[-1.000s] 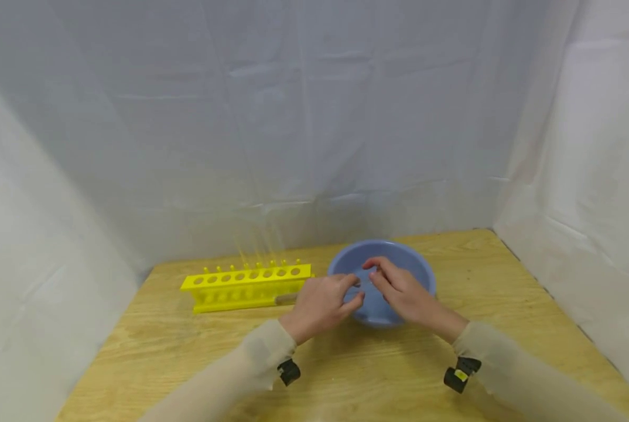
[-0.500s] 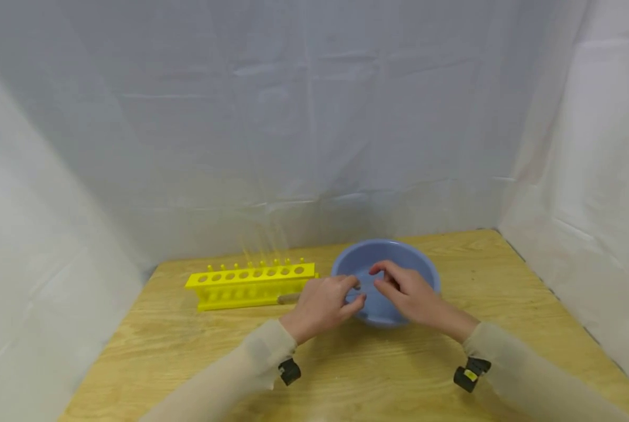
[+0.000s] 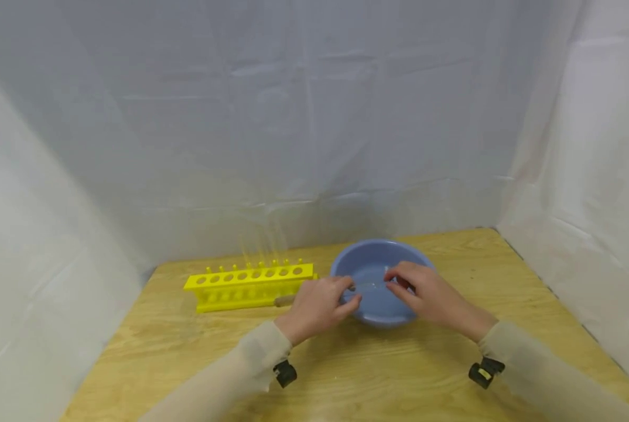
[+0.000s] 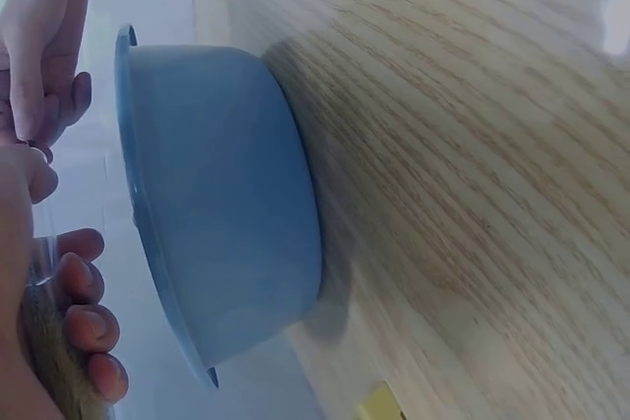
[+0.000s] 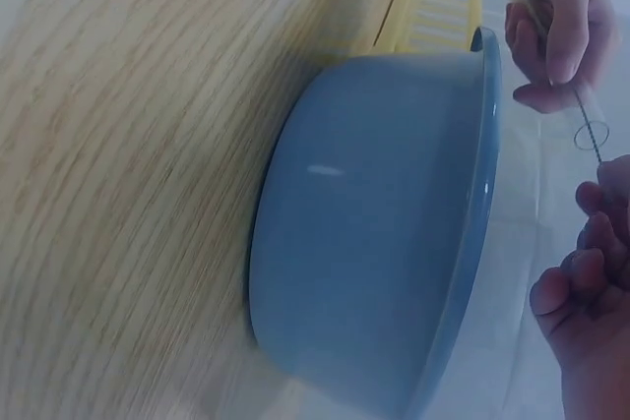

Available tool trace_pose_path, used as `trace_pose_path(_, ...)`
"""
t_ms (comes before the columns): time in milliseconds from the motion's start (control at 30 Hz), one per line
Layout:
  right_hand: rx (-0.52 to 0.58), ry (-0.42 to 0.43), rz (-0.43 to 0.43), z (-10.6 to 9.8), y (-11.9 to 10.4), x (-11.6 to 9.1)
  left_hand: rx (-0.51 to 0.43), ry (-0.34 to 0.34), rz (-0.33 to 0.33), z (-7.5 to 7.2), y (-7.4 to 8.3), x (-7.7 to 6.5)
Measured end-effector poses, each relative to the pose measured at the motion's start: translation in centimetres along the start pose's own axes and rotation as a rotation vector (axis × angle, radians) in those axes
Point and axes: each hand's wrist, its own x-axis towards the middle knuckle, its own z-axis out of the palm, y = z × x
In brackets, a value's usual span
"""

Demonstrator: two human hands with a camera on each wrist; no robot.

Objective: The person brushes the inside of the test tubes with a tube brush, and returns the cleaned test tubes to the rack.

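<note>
Rightward, farther from the left hand (image 3: 317, 306), the right hand (image 3: 433, 297) had moved since the earlier frame. A yellow rack (image 3: 240, 297) with round holes and pegs stood leftmost on the wood-grained tabletop (image 3: 356, 378). Next, the left hand encircled a clear tube (image 4: 43, 263) with a fuzzy brush (image 4: 57, 356) inside; above the round, glossy blue basin (image 5: 364, 228), the right hand narrowly pinched the brush's twisted wire (image 5: 595, 148).

Over on your left, there's the yellow rack (image 3: 235, 294), standing lengthwise on the wood-grain table (image 3: 146, 351), its top pierced by a neat row of round holes. Along its far edge you've got a line of short pegs (image 3: 221, 269), and there, faint clear tubes (image 3: 262, 249) rise above several of them! Beyond, a creased pale far sheet (image 3: 293, 146) hangs; a left sheet (image 3: 30, 234) and right sheet (image 3: 583, 176) flank you.
</note>
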Motion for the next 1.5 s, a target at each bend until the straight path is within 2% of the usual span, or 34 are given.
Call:
trace_pose_path(267, -0.016, 0.009, -0.105, -0.30, 0.33, -0.13, -0.067, -0.015, -0.002, -0.20, 0.07, -0.31)
trace_pose_path(667, -0.012, 0.012, -0.151, -0.51, 0.52, -0.51, -0.052, -0.018, 0.005, 0.14, 0.16, -0.20)
trace_pose_path(900, 0.007, 0.044, -0.138, -0.67, 0.49, -0.63, -0.033, -0.020, 0.029, 0.45, 0.26, -0.15)
trace_pose_path(1167, 0.074, 0.022, -0.080, -0.88, 0.37, -0.79, -0.035, -0.031, 0.049, 0.29, 0.30, -0.21)
trace_pose_path(1500, 0.129, 0.037, -0.099, -0.53, 0.15, -0.91, -0.053, -0.011, 0.087, -0.15, 0.51, -0.19)
